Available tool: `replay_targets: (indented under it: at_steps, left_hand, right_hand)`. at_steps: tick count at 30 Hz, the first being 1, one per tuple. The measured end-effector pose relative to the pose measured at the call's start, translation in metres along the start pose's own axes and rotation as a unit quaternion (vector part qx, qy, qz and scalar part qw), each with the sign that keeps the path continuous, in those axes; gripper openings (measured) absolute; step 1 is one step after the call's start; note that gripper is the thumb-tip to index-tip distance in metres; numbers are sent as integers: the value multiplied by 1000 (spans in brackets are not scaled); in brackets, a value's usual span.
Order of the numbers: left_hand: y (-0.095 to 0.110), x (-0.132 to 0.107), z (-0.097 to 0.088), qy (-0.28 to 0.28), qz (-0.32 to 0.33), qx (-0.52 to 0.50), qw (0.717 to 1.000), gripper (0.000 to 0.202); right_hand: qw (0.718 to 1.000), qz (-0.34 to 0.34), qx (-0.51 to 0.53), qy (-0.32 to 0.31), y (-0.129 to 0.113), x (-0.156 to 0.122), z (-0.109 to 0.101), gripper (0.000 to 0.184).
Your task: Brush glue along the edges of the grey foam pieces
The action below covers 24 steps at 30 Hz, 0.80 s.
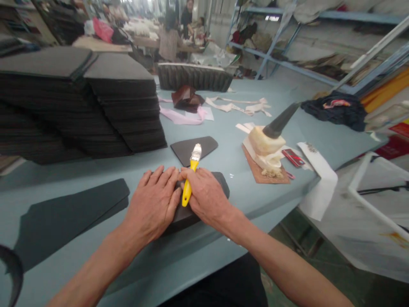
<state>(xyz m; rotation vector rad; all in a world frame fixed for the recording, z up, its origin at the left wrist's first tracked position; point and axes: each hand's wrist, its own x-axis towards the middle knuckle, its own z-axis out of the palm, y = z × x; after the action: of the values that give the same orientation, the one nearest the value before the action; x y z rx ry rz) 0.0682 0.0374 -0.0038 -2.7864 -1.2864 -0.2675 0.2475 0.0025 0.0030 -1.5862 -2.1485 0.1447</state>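
Observation:
A yellow-handled brush [186,194] with whitish bristles is held in my right hand [206,194], its tip pointing away from me. Both hands rest on a stack of dark sheets [223,183] at the table's near edge. My left hand [156,198] lies flat on it, fingers stretched forward, thumb close to the brush handle. Just beyond my hands, one dark cut piece [207,146] lies flat by itself. Left of my left hand are dark green-grey pieces [76,209], overlapping. My palms hide much of the stack.
Tall piles of dark sheets [128,106] stand at the back left. To the right, a cream block with a black cone-shaped nozzle [281,121] sits on a brown board [252,164], near a red box [293,157]. A white bin [354,230] stands beside the table. People work in the background.

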Motion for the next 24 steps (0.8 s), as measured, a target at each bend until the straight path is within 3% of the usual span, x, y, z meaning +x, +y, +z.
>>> replay_targets:
  at_steps: [10, 18, 24]
  left_hand:
    - [-3, -3, 12, 49, -6, 0, 999, 54]
    - [-12, -5, 34, 74, -6, -23, 997, 55]
    - [-15, -11, 44, 98, -36, -20, 994, 58]
  right_hand:
    - [998, -22, 44, 28, 0, 1, 19, 31]
    - [991, -48, 73, 97, 2, -3, 33, 42]
    - [985, -76, 86, 129, 3, -8, 36, 24]
